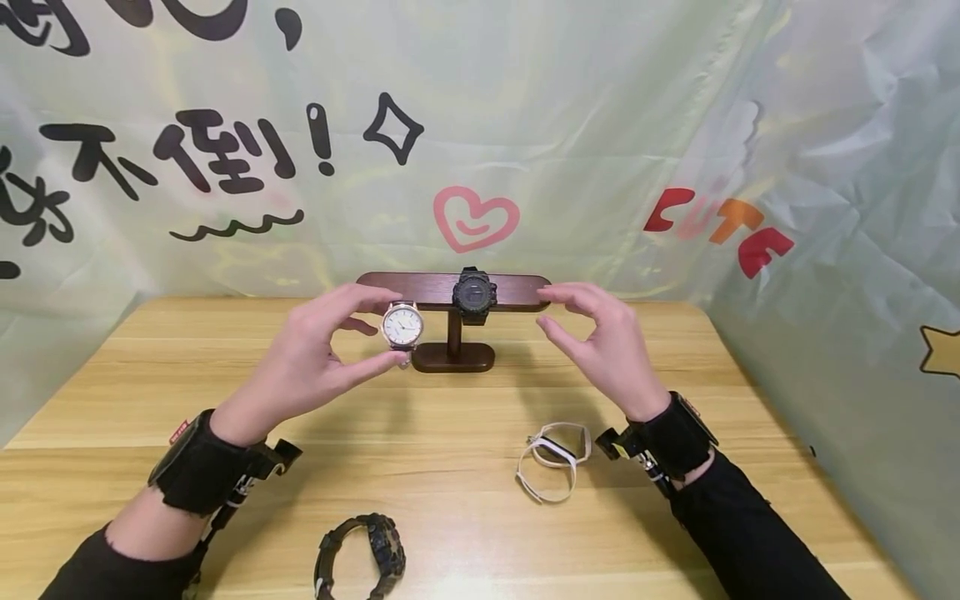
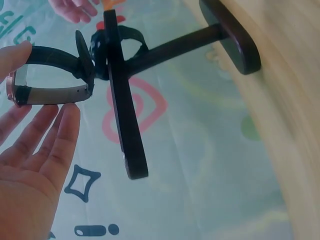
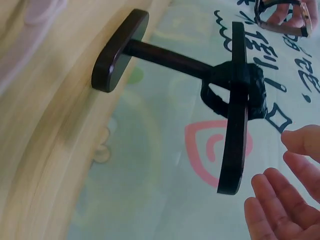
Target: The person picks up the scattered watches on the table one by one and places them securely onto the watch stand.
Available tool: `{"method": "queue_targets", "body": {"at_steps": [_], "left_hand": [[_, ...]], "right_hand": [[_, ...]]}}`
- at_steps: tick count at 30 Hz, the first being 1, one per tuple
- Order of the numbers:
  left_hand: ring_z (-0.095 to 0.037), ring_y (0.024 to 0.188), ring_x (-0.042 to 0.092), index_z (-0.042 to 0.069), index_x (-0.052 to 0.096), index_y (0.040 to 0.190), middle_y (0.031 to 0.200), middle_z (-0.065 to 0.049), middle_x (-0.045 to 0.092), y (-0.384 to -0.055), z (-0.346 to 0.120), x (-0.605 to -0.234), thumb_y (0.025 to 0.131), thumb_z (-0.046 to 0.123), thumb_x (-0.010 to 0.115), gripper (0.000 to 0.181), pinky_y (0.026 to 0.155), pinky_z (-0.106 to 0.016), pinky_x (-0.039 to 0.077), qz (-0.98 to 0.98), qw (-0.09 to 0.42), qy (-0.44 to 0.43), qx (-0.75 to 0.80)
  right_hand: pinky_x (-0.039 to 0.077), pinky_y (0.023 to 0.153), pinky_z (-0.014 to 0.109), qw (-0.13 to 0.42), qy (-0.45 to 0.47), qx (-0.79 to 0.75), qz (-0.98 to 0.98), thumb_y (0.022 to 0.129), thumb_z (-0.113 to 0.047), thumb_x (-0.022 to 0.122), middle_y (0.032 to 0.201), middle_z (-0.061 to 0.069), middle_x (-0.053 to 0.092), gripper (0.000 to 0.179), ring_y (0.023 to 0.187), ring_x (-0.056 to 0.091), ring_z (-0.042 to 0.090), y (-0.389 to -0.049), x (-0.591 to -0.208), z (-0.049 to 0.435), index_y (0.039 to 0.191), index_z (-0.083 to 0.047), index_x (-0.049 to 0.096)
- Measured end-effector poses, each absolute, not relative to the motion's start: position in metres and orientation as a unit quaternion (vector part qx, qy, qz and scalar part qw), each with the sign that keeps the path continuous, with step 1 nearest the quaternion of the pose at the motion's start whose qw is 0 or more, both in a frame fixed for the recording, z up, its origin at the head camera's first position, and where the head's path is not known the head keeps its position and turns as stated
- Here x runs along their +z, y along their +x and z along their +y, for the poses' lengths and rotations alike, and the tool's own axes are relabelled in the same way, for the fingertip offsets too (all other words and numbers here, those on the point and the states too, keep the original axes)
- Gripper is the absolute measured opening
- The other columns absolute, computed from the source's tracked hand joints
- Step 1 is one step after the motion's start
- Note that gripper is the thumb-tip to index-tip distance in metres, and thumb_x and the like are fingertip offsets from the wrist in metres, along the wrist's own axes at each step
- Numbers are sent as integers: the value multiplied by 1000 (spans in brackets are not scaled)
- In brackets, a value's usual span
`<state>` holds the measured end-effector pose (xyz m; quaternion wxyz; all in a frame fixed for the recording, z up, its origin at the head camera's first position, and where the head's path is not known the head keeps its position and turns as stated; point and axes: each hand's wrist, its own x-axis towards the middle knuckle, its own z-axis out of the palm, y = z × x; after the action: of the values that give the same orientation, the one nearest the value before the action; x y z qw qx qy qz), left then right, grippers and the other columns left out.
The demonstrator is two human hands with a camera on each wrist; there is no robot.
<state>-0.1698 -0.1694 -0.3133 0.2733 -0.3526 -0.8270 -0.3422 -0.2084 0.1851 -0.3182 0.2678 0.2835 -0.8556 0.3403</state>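
Carefully: white-faced watch (image 1: 402, 326) in front of the stand (image 1: 517, 292).
Head: left hand (image 1: 307, 354) pinches it; right hand (image 1: 611, 354), fingers parted, hovers empty beside the stand. Left wrist: strap (image 2: 55, 95) points standward; I'd hold it level. Right wrist: I'd avoid bumping the stand's black watch (image 3: 257, 92).

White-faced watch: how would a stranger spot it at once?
On the wooden table stands a dark brown stand. In front of it, the left hand pinches the white-faced watch. Its pale round dial sets it apart from the black watch on the stand.
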Motion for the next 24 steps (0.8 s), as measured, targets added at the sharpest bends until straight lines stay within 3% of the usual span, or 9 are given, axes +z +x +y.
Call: {"method": "queue_targets", "body": {"at_steps": [7, 14, 24], "left_hand": [[-11, 109, 71, 10, 70, 134, 123, -3, 77, -173, -177, -311, 76, 6, 98, 65, 85, -15, 61, -828, 279, -337, -350], [-12, 110, 70, 9, 70, 135, 124, -6, 77, -176, -186, -309, 77, 5, 97, 65, 85, -13, 60, -835, 283, -319, -347], [-14, 111, 69, 9, 69, 135, 123, -6, 76, -181, -200, -306, 80, 5, 94, 61, 86, -9, 58, -849, 278, -298, -337]], "right_hand": [[56, 98, 49, 251, 260, 326, -874, 97, -14, 81, 132, 13, 72, 37, 118, 69, 34, -221, -320, 188, 133, -8, 74], [57, 102, 50, 226, 234, 317, -891, 99, -21, 80, 135, 15, 68, 44, 124, 64, 33, -231, -322, 188, 140, -7, 70], [60, 101, 51, 194, 214, 331, -898, 99, -22, 80, 138, 18, 66, 49, 121, 67, 34, -237, -323, 187, 143, -4, 67]]}}
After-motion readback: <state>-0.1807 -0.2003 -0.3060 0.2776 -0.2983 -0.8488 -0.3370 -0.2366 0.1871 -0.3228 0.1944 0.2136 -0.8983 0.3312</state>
